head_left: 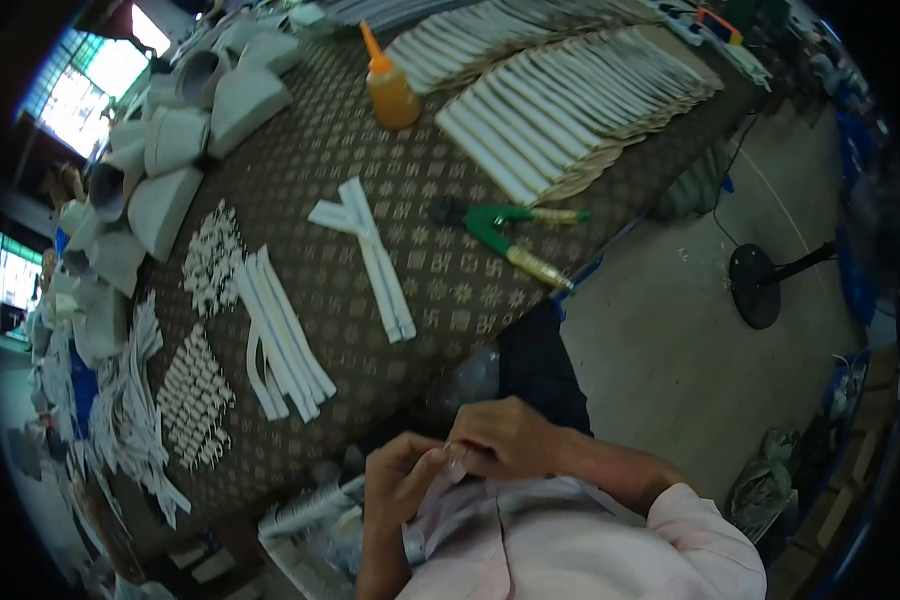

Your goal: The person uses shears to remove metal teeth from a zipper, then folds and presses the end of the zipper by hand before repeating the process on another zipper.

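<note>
My left hand (402, 475) and my right hand (510, 435) meet close in front of the shirt, fingers pinched together. Between the fingertips a small pale, shiny piece (456, 466) shows; I cannot tell what it is. On the patterned brown cloth beyond lie long white strips (288, 335) with a thin blue line, side by side. Two more white strips (375, 258) cross each other near the middle. To their right rest green-handled pliers (495, 232), jaws pointing left.
Small white pieces (213, 258) form a pile, with rows of similar pieces (195, 395) below. Loose pale strips (130, 375) hang at the left edge. An orange-tipped bottle (392, 95) stands near stacked ribbed strips (570, 105). White curved blocks (170, 200) line the far left. A black stand base (754, 287) is on the floor.
</note>
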The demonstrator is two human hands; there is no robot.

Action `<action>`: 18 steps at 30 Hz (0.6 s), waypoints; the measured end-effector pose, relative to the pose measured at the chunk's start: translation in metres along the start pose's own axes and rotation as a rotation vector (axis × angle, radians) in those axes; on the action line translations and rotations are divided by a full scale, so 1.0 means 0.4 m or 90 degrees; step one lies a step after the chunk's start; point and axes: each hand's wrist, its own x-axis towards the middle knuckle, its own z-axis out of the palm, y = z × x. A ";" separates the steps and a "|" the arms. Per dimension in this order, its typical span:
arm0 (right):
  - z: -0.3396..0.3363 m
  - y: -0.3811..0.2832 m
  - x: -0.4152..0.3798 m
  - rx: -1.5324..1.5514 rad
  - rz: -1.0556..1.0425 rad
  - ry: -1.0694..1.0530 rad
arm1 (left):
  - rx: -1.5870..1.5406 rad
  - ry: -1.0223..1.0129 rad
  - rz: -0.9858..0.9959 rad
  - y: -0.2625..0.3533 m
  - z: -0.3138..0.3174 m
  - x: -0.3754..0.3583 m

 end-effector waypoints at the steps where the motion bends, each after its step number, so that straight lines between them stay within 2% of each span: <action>1: 0.010 -0.003 -0.001 -0.003 -0.013 -0.011 | 0.007 -0.029 0.024 -0.014 -0.004 0.007; 6: 0.045 0.007 -0.009 -0.046 -0.058 0.002 | -0.025 -0.035 0.030 -0.040 -0.045 -0.002; 10: 0.048 0.007 -0.012 -0.033 -0.017 0.019 | -0.008 -0.004 0.010 -0.025 -0.027 -0.005; 12: 0.043 0.009 -0.006 -0.033 -0.013 0.036 | 0.111 0.010 0.008 -0.033 -0.027 -0.006; 16: 0.043 0.028 -0.007 -0.076 -0.011 0.004 | 0.112 0.056 0.031 -0.048 0.002 0.003; 18: 0.046 0.030 -0.009 -0.081 -0.006 0.004 | 0.038 0.087 0.039 -0.050 0.015 0.010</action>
